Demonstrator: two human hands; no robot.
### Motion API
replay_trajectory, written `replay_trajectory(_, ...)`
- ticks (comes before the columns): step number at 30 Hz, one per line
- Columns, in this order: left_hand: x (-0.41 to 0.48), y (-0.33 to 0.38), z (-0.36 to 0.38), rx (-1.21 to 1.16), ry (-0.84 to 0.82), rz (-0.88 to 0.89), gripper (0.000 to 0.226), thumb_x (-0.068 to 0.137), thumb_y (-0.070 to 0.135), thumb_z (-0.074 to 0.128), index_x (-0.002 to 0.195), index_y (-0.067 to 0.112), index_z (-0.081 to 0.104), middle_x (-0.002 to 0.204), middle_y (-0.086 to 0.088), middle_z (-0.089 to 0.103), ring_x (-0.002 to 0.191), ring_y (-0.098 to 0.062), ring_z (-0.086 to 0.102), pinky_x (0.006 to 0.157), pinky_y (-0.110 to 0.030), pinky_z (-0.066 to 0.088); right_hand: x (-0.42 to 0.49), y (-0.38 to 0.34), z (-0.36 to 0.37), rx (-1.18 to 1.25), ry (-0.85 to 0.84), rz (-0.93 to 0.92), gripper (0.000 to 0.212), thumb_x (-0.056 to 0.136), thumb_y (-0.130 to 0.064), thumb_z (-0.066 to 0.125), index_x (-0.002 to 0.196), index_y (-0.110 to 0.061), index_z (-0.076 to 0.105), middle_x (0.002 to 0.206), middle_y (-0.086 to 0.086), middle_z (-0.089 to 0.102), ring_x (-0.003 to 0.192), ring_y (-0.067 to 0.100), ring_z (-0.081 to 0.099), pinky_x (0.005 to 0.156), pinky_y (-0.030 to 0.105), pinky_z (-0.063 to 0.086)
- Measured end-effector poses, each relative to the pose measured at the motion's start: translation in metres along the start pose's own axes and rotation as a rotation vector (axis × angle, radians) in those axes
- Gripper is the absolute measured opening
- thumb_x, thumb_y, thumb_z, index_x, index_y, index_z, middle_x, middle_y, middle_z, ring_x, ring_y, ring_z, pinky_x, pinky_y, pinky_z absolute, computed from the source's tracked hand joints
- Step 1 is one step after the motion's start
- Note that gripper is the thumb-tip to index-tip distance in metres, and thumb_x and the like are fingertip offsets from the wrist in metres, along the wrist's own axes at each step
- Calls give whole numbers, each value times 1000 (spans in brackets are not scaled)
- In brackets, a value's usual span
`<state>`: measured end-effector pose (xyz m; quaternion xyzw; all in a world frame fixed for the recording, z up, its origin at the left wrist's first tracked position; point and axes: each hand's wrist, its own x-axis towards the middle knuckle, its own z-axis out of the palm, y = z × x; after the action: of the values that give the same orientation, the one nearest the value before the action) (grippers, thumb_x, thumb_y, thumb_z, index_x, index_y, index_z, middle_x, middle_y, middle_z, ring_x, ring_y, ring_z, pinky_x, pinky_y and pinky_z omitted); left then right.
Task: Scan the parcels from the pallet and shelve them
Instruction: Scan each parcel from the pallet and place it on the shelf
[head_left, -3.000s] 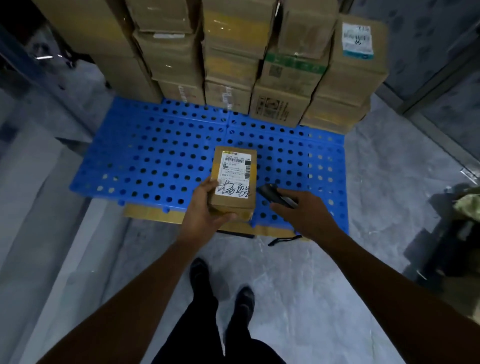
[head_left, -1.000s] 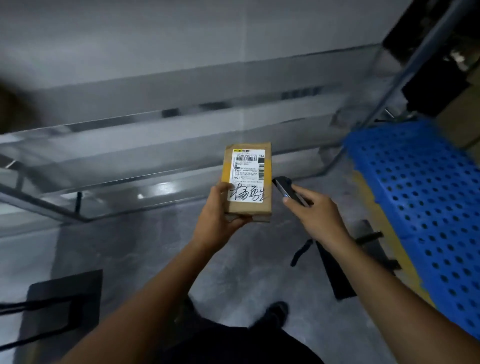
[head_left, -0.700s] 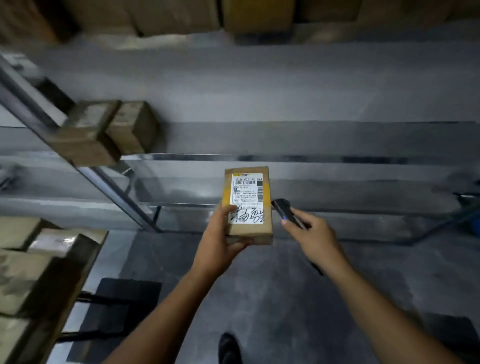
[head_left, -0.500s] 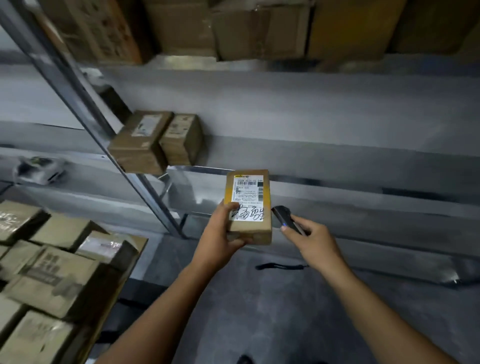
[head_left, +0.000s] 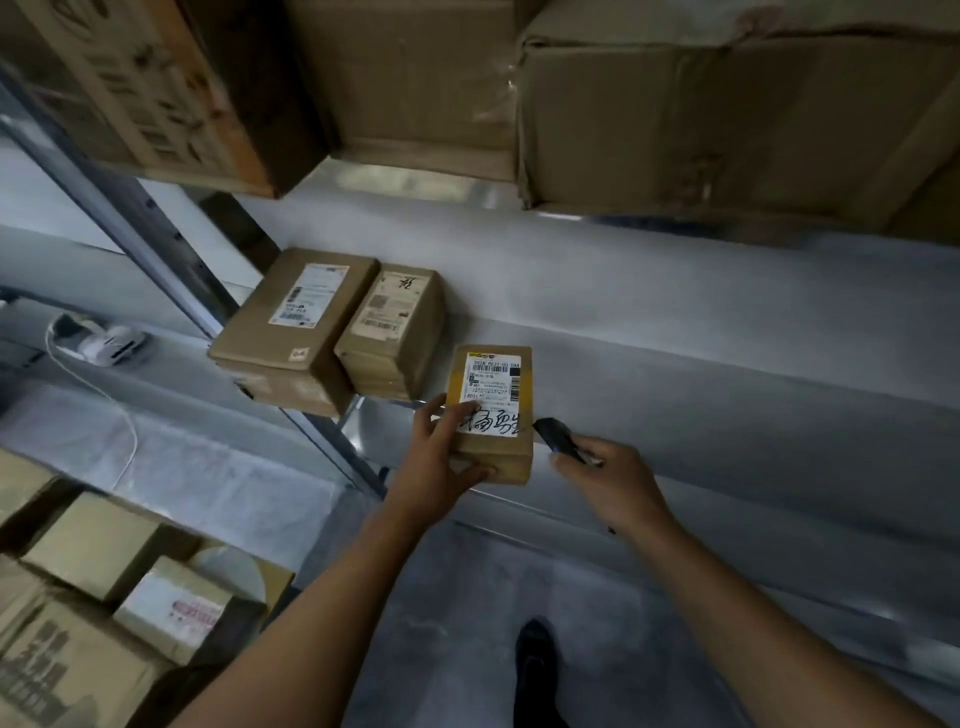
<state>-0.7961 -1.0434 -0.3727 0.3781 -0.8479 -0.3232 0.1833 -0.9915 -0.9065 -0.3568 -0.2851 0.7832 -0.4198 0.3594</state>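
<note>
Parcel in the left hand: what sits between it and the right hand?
Only the black scanner, gripped by the right hand, its tip pointing towards the parcel. The head view shows this.

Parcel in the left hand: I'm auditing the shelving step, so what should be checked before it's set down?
1. Grip: left hand holds the parcel, thumb on its label, fingers round its near end: ok.
2. Label facing up and readable: ok.
3. Bare shelf to the right of the nearest shelved parcel: ok.
4. Scanner held in the right hand, beside the parcel, not over it: ok.
5. Scan registered: cannot tell.
6. Parcel already resting on the shelf: cannot tell.
</note>
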Motion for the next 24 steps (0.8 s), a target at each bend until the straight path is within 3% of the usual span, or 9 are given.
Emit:
replay_trajectory(3, 16, -6, 2, 174, 132, -15, 86, 80, 27, 86, 154, 25, 43, 165, -13, 16, 151, -36, 25, 116, -49, 39, 36, -9, 7, -13, -35, 11, 33, 85, -41, 74, 117, -31, 74, 83, -17, 70, 75, 4, 64, 64, 22, 47)
replay_trajectory(5, 17, -7, 10, 335, 230, 44, 87, 84, 40, 80, 157, 24, 37, 167, -11, 21, 155, -38, 14, 116, -54, 31, 57, -16, 13, -14, -59, 23, 31, 84, -42, 73, 114, -33, 75, 72, -19, 68, 63, 1, 60, 56, 21, 43)
replay_trajectory(9, 24, -8, 33, 430, 75, 78, 101, 85, 63, 65, 164, 26, 13, 171, -2, 10, 158, -28, -3, 125, -54, 17, 90, -29, 22, -31, -73, 19, 30, 83, -42, 73, 110, -33, 77, 81, -19, 74, 72, -1, 66, 55, 18, 45)
replay_trajectory(12, 45, -12, 35, 491, 13, 35, 113, 83, 70, 62, 164, 27, -4, 172, -2, -4, 157, -26, -13, 127, -51, 9, 107, -38, 25, -39, -85, 40, 25, 83, -40, 73, 106, -32, 77, 67, -22, 71, 59, -7, 65, 44, 8, 41)
replay_trajectory(14, 61, -10, 30, 503, -20, 6, 114, 84, 74, 59, 163, 29, -10, 172, -1, -10, 156, -25, -18, 128, -49, 4, 115, -43, 26, -44, -65, 53, 28, 82, -40, 74, 108, -30, 77, 65, -21, 71, 58, -6, 65, 44, 8, 41)
replay_trajectory(17, 75, -6, 23, 479, -70, -11, 115, 82, 78, 57, 163, 29, -9, 171, -1, -12, 156, -25, -17, 128, -48, 2, 117, -48, 23, -72, -1, 60, 40, 78, -48, 75, 115, -33, 74, 87, -17, 72, 72, -3, 64, 55, 15, 44)
replay_trajectory(21, 67, -3, 14, 366, -45, 21, 113, 80, 81, 56, 164, 30, 0, 172, 0, -7, 157, -24, -13, 128, -49, 3, 87, -46, 5, -64, 68, 48, 40, 78, -46, 75, 117, -35, 74, 68, -27, 67, 60, -6, 64, 44, 10, 41)
replay_trajectory(24, 53, -2, 13, 298, -16, 110, 109, 80, 83, 54, 164, 31, 6, 172, 0, -3, 157, -25, -10, 127, -50, 4, 44, -33, -15, -20, 134, 32, 41, 82, -45, 74, 122, -36, 71, 87, -19, 73, 67, 0, 65, 44, 11, 43)
